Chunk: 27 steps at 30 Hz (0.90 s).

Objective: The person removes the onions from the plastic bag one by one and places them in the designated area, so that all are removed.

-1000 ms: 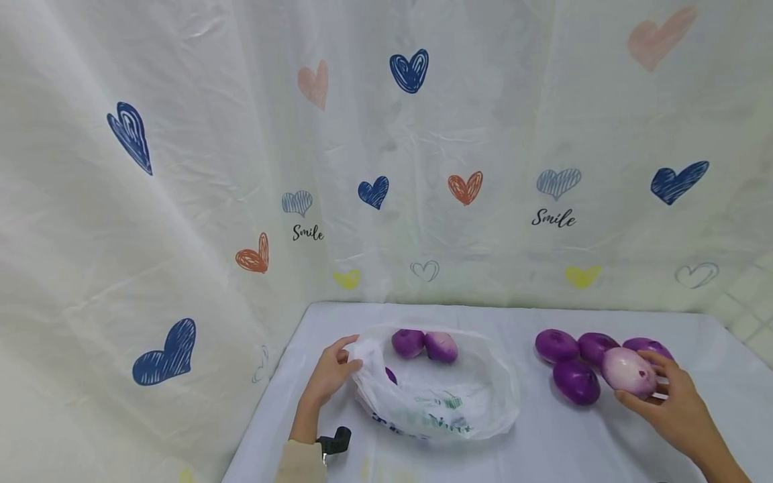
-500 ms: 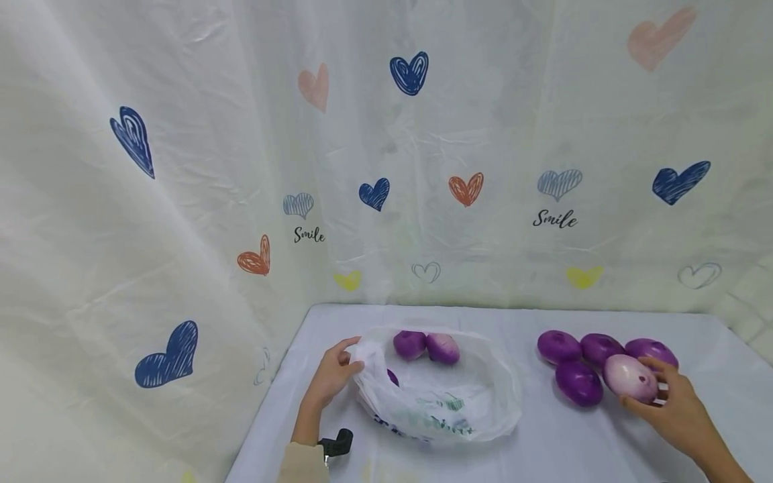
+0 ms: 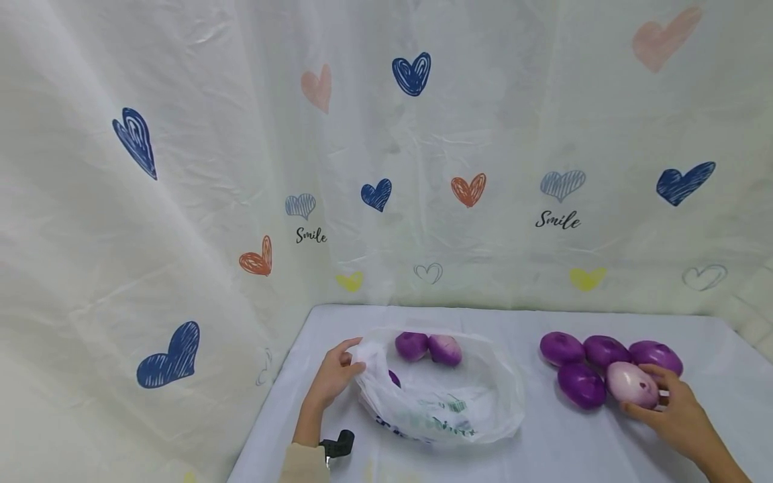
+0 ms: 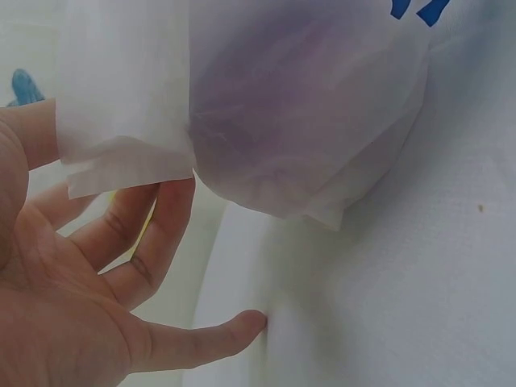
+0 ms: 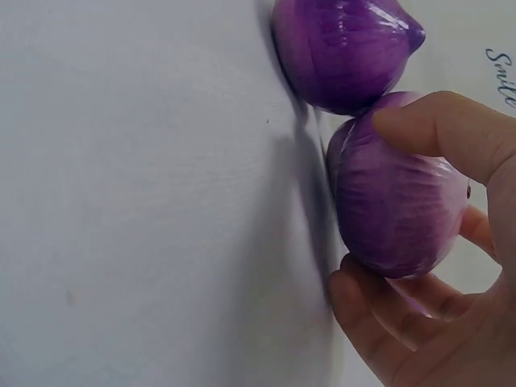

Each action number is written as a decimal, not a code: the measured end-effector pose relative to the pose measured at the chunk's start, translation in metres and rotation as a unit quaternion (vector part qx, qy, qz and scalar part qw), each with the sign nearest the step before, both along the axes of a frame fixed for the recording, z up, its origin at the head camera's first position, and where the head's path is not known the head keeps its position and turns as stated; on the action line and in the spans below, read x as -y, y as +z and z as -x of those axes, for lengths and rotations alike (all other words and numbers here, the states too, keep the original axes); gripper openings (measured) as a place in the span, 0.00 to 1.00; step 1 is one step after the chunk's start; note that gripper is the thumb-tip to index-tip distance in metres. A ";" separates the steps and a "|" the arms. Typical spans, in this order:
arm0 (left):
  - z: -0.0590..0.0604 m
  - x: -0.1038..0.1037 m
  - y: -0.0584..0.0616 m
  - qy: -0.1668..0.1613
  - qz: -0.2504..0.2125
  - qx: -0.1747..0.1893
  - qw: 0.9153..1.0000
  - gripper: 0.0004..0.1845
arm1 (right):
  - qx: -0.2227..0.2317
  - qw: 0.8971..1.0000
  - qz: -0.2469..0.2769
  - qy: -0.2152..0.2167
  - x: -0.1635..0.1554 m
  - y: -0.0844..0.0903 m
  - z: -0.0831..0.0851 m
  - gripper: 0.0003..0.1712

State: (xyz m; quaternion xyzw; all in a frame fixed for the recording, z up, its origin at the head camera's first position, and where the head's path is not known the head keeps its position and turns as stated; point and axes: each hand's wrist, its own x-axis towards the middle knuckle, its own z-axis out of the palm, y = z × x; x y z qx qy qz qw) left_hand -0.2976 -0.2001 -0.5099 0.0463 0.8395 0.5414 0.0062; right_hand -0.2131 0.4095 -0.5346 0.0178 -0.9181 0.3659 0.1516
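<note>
My left hand [image 3: 332, 377] pinches the left rim of a white plastic bag [image 3: 417, 419] between thumb and fingers. The bag lies with its mouth held wide, and purple onions [image 3: 412, 346] show inside it, one mostly hidden by the near wall. In the left wrist view, the rolled bag edge [image 4: 125, 89] hangs at the fingers, with a dim purple shape behind the film. At the right, my right hand [image 3: 679, 409] grips a pale purple onion [image 3: 631, 384], thumb on the near side. This onion sits low, against a darker purple onion [image 3: 582, 386].
Behind the held onion, several purple onions [image 3: 606, 351] stand in a cluster on the white tabletop [image 3: 519, 463]. A black device [image 3: 339, 443] sits at my left wrist. A white curtain [image 3: 483, 121] printed with hearts hangs behind the table.
The right hand has lowered the pale onion slightly toward the table, beside the others. The left hand keeps its hold on the bag rim. The head view has shifted a little.
</note>
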 end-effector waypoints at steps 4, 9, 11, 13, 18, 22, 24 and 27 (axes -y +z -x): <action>-0.001 0.000 0.000 0.001 0.000 0.001 1.000 0.28 | 0.008 1.000 -0.005 -0.001 -0.003 -0.003 0.001 0.49; -0.001 0.000 0.000 -0.003 0.000 -0.003 1.000 0.29 | 0.024 1.000 -0.005 0.002 -0.003 -0.004 0.001 0.49; -0.002 0.000 0.000 -0.003 -0.004 -0.003 1.000 0.29 | 0.034 0.999 -0.005 0.001 -0.003 -0.002 0.001 0.50; -0.002 0.001 0.000 -0.005 -0.002 -0.005 1.000 0.29 | 0.044 0.999 -0.005 0.002 -0.003 -0.002 0.001 0.50; -0.002 0.000 0.000 -0.003 0.002 -0.008 1.000 0.29 | 0.057 0.998 -0.002 0.010 -0.003 -0.001 0.001 0.50; 0.000 0.000 -0.001 -0.004 -0.003 -0.005 1.000 0.29 | 0.057 0.998 0.002 0.014 -0.004 -0.003 0.001 0.50; 0.000 0.001 -0.001 -0.005 -0.004 -0.005 1.000 0.29 | 0.058 0.998 0.003 0.016 -0.005 -0.004 0.002 0.50; 0.001 0.001 -0.002 -0.003 -0.003 -0.004 1.000 0.29 | 0.061 0.998 0.003 0.015 -0.007 -0.006 0.003 0.50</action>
